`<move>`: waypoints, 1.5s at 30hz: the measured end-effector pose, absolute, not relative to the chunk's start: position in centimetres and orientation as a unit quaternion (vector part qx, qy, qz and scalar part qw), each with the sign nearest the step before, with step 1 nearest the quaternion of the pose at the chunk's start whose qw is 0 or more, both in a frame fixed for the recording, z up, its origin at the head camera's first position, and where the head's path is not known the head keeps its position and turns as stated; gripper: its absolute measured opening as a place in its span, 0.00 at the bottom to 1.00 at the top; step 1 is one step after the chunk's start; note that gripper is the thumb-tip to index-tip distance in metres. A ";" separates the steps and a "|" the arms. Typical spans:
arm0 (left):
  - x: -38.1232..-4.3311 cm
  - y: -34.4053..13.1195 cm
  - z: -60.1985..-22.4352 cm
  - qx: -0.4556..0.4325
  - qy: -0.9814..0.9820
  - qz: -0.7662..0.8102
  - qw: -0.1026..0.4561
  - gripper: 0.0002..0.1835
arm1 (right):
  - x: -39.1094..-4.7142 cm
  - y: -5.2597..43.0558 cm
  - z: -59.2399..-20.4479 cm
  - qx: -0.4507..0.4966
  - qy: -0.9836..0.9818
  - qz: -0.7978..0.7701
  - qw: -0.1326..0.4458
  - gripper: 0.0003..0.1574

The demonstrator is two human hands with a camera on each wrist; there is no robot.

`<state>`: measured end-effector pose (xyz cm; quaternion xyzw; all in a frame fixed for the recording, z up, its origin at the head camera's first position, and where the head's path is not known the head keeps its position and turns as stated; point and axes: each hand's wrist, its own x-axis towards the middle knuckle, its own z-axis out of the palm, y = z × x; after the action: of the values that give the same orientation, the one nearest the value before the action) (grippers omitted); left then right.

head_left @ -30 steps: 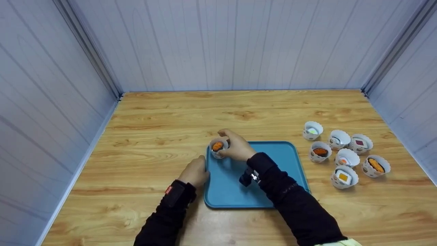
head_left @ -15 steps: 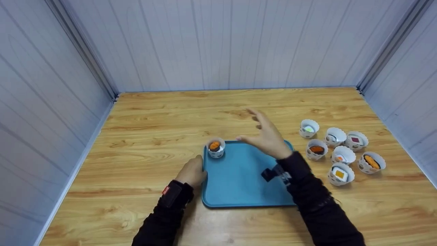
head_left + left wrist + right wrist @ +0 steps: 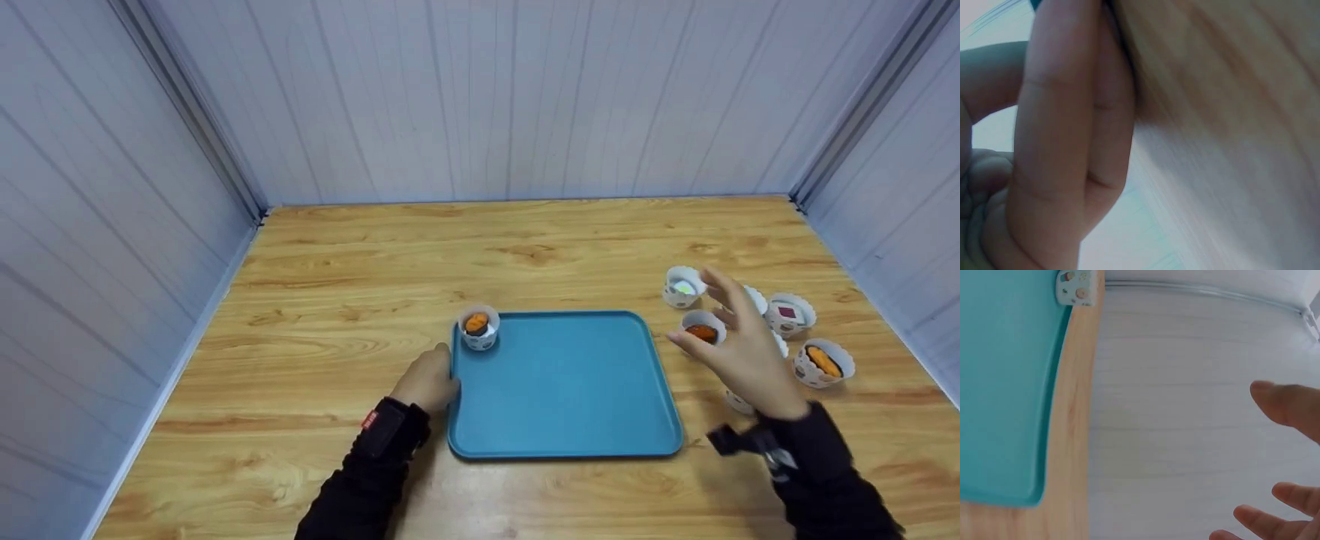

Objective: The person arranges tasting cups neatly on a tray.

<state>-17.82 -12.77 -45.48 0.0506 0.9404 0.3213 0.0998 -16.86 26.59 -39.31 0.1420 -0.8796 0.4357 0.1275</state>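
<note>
Swung away from the blue tray (image 3: 562, 390), the right hand (image 3: 746, 352) now hovers over the paper cups grouped on the tabletop (image 3: 337, 247) to the tray's right, fingers (image 3: 724, 289) spread and holding nothing. Nearest its thumb, just left and slightly ahead, sits the cup with the dark orange piece (image 3: 703, 328). The left hand (image 3: 429, 379) rests at the tray's left edge, fingers curled against it. Farther off, one filled cup (image 3: 478, 327) stands in the tray's far left corner.

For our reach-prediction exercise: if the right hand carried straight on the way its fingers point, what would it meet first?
Probably the paper cup with the dark orange piece, just ahead of the open right hand; the hand's height above it is unclear, so it might pass over to the green-filled cup.
</note>
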 end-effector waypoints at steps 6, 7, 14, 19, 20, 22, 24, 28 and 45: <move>-17.7 -12.7 -45.6 0.047 0.940 0.320 0.107 0.23 | -13.4 29.5 -39.5 0.055 -0.889 0.432 0.140 0.57; -17.6 -12.7 -45.6 0.048 0.940 0.320 0.107 0.23 | -13.2 30.0 -39.7 0.040 -0.889 0.435 0.139 0.57; -17.6 -12.6 -45.5 0.046 0.938 0.326 0.111 0.25 | -12.5 32.6 -41.3 -0.029 -0.896 0.429 0.110 0.61; -17.6 -12.5 -45.6 0.044 0.939 0.322 0.114 0.26 | -12.5 33.5 -42.7 -0.066 -0.912 0.401 0.047 0.67; -17.6 -12.5 -45.6 0.044 0.939 0.321 0.114 0.26 | -12.5 33.6 -43.0 -0.074 -0.912 0.403 0.032 0.68; -17.6 -12.5 -45.6 0.043 0.939 0.321 0.114 0.26 | -12.7 33.8 -43.4 -0.089 -0.907 0.411 0.002 0.72; -17.6 -12.5 -45.6 0.046 0.940 0.319 0.112 0.26 | -12.9 33.9 -43.8 -0.103 -0.900 0.422 -0.024 0.74; -17.6 -12.6 -45.6 0.048 0.940 0.320 0.111 0.27 | -13.3 34.2 -44.4 -0.124 -0.898 0.417 -0.056 0.74; -17.8 -12.8 -45.5 0.049 0.936 0.329 0.113 0.25 | -13.9 35.8 -45.5 -0.101 -0.927 0.352 -0.076 0.55</move>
<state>-17.81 -12.77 -45.47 0.0491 0.9364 0.3286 0.1134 -13.90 35.82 -45.53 -0.1013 -0.9275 0.3519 -0.0758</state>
